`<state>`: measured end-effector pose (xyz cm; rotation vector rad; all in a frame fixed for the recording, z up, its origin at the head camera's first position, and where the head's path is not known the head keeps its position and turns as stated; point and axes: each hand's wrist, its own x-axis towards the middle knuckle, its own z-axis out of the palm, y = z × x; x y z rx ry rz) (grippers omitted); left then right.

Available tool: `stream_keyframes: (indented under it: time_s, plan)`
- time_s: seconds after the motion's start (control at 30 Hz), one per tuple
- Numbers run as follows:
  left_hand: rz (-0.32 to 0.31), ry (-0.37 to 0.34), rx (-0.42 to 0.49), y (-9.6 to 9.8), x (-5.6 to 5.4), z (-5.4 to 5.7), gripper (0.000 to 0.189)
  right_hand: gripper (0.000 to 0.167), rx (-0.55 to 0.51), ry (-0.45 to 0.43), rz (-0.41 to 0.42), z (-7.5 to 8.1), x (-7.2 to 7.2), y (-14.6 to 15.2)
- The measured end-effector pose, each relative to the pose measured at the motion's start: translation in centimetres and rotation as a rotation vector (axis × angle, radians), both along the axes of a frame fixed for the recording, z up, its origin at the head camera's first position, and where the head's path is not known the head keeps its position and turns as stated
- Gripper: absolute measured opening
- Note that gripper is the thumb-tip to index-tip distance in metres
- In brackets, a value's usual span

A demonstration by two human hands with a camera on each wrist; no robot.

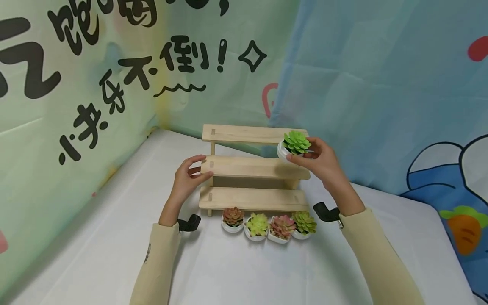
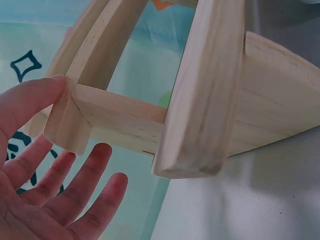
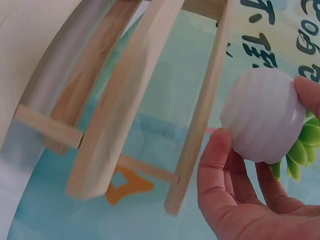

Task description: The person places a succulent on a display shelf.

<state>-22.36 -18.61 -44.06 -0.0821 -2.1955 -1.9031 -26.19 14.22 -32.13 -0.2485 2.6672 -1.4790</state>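
A three-tier wooden plant stand (image 1: 251, 199) stands on the white cloth. My left hand (image 1: 185, 180) holds the left end of its middle board, thumb at the front edge and forefinger at the back; the other fingers (image 2: 85, 175) spread out below the board. My right hand (image 1: 324, 159) grips a white round pot with a bright green succulent (image 1: 296, 143) between thumb and fingers, over the right side of the stand between the top and middle boards. In the right wrist view the ribbed white pot (image 3: 262, 115) is tilted, its green leaves (image 3: 302, 145) pointing away.
Along the stand's front foot sit a reddish-brown succulent (image 1: 233, 217), a yellow-green succulent (image 1: 257, 225), a pink succulent (image 1: 282, 227) and a green succulent (image 1: 304, 222), all in white pots. Printed cloth backdrops (image 1: 228, 101) rise behind and to the left.
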Motion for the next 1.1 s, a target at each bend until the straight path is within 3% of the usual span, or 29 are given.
stream_keyframes:
  time_s: [0.27, 0.63, 0.87, 1.1]
  plan:
    - [-0.005, 0.032, -0.026, 0.2, 0.0, -0.2, 0.053, 0.075, -0.038, -0.004, 0.058, 0.4, -1.6, -2.3]
    - [0.027, 0.029, -0.048, -0.1, 0.5, -0.7, 0.052, 0.081, -0.016, -0.051, 0.084, 0.6, -4.4, -5.3]
    - [0.032, 0.066, -0.078, -0.2, 0.0, -0.7, 0.052, 0.074, -0.081, -0.041, 0.094, 0.1, -5.5, -7.2]
    - [0.023, 0.115, -0.096, -0.3, -0.5, -0.4, 0.050, 0.082, -0.106, -0.054, 0.078, 0.1, -6.4, -9.7]
